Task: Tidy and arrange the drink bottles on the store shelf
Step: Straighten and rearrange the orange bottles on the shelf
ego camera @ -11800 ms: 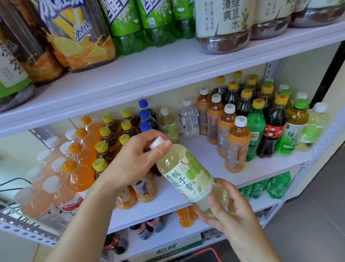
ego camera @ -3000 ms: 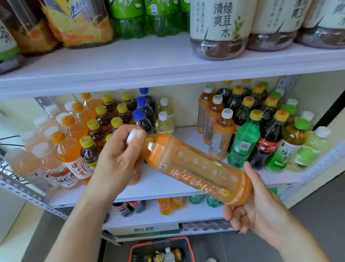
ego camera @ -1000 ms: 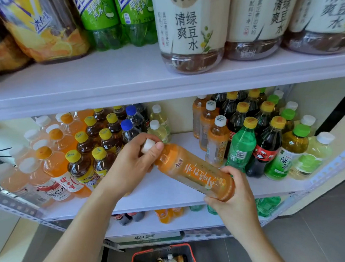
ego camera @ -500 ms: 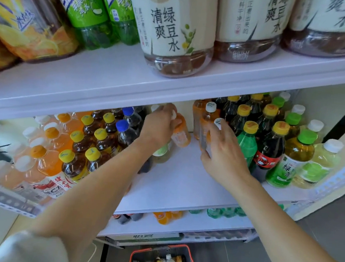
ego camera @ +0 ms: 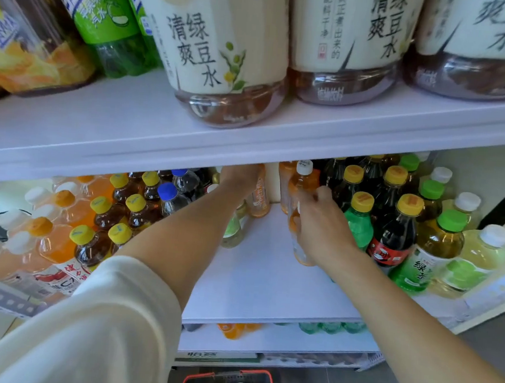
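- Orange tea fills the slim clear plastic bottle (ego camera: 259,196) that the fingers of the left hand (ego camera: 240,179) curl over at its shoulder. The fingertips are hidden behind the lip of the upper white shelf board (ego camera: 128,139).
- That bottle is far back on the white middle shelf (ego camera: 262,276), at the rear of a bare lane. I cannot tell whether its base is fully down.
- The fingers of the right hand (ego camera: 322,227) wrap the front orange-drink bottle (ego camera: 300,254) on the right edge of the same lane, with the thumb raised on top. Its base looks to be resting on the shelf.
- Just behind that hand stands a white-capped orange bottle (ego camera: 303,178) of the same kind, close against the held one.
- The back of the right hand is just beside a green plastic bottle with a yellow cap (ego camera: 360,227). A dark cola bottle with a red label (ego camera: 394,235) stands next along.
- Pale bottles with green labels (ego camera: 233,229) stand by the left forearm, on the left of the lane.
- Step in hand, as I judge it: putting the orange tea back with its own row while the other hand steadies or shifts that row.
- The next move likely calls for standing the rear bottle upright and letting go gently. The row can then be slid straight, minding the low board overhead and the tight neighbours, which could topple.
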Demonstrator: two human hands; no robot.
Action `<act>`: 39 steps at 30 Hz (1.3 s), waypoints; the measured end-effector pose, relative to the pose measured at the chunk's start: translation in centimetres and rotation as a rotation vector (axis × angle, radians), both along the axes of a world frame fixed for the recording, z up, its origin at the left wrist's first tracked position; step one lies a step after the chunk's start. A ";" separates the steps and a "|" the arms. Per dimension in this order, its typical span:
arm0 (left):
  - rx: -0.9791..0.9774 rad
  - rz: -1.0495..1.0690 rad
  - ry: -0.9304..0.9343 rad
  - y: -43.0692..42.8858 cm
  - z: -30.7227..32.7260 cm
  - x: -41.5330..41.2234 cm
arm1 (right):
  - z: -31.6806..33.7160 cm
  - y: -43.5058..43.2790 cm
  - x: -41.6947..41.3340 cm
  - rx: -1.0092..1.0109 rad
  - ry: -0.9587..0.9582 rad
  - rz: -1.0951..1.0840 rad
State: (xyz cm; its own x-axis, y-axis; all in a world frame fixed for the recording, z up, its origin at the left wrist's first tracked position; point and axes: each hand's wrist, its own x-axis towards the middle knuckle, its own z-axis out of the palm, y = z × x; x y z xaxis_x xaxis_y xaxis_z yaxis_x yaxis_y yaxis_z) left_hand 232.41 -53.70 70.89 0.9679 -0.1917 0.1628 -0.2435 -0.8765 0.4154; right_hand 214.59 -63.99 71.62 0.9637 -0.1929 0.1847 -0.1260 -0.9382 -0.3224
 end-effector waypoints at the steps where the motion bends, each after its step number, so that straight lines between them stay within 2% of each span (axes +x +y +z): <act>1: -0.024 0.015 0.002 0.0 -0.1 0.1 | -0.2 0.0 0.0 -0.013 -0.007 0.012; 3: 0.028 0.023 -0.010 0.0 0.0 -0.4 | -0.2 -0.1 -0.1 0.030 -0.052 0.033; 6: 0.206 0.007 -0.067 0.2 0.4 -1.5 | -0.3 -0.1 -0.3 0.139 -0.091 0.055; 8: 0.217 -0.012 -0.137 0.6 0.6 -3.0 | -0.3 -0.1 -0.8 0.218 -0.123 0.060; 10: 0.060 -0.064 -0.153 1.4 0.7 -5.6 | -0.2 -0.1 -1.5 0.290 -0.176 0.063; 11: -0.071 -0.123 -0.072 2.0 0.6 -7.0 | 0.0 -0.1 -1.9 0.321 -0.209 0.066; 14: -0.581 -0.405 0.480 4.1 -0.2 -12.7 | 1.1 0.4 -3.1 0.450 -0.308 0.052; 15: -0.719 -0.480 0.608 4.9 -0.6 -14.5 | 1.6 0.8 -3.5 0.501 -0.337 0.040; 16: -0.795 -0.531 0.649 5.6 -1.0 -16.3 | 2.1 1.2 -3.9 0.564 -0.357 0.028; 19: -0.927 -0.480 0.479 6.5 -1.5 -19.7 | 3.6 2.8 -5.0 0.779 -0.399 0.010; 22: -0.970 -0.384 0.349 8.1 -0.3 -21.2 | 4.5 4.5 -6.3 1.057 -0.435 0.137; 24: -1.015 -0.377 0.352 9.5 0.7 -21.9 | 4.3 5.2 -7.4 1.197 -0.337 0.192; 28: -1.216 -0.257 0.417 11.8 2.5 -22.9 | 1.1 6.8 -11.3 1.397 0.168 0.156; 29: -1.252 -0.240 0.430 12.3 2.7 -23.0 | 0.2 7.6 -12.5 1.459 0.238 0.187; 32: -1.299 -0.236 0.467 13.6 3.4 -23.4 | -1.2 10.8 -15.0 1.663 0.161 0.172; 35: -1.344 -0.229 0.622 14.7 3.5 -23.7 | -0.8 12.9 -16.0 1.746 0.084 0.030; 39: -1.520 -0.368 0.876 16.4 4.5 -22.4 | 0.0 13.0 -17.4 1.982 0.360 0.115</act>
State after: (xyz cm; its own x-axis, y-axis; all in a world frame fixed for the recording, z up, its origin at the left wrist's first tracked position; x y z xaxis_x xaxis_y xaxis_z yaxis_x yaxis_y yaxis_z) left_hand 210.03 -37.30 75.40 0.8066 -0.5824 -0.1012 0.3937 0.4017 0.8268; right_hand 197.24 -51.04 71.59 0.9211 0.2053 -0.3307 -0.3851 0.6056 -0.6964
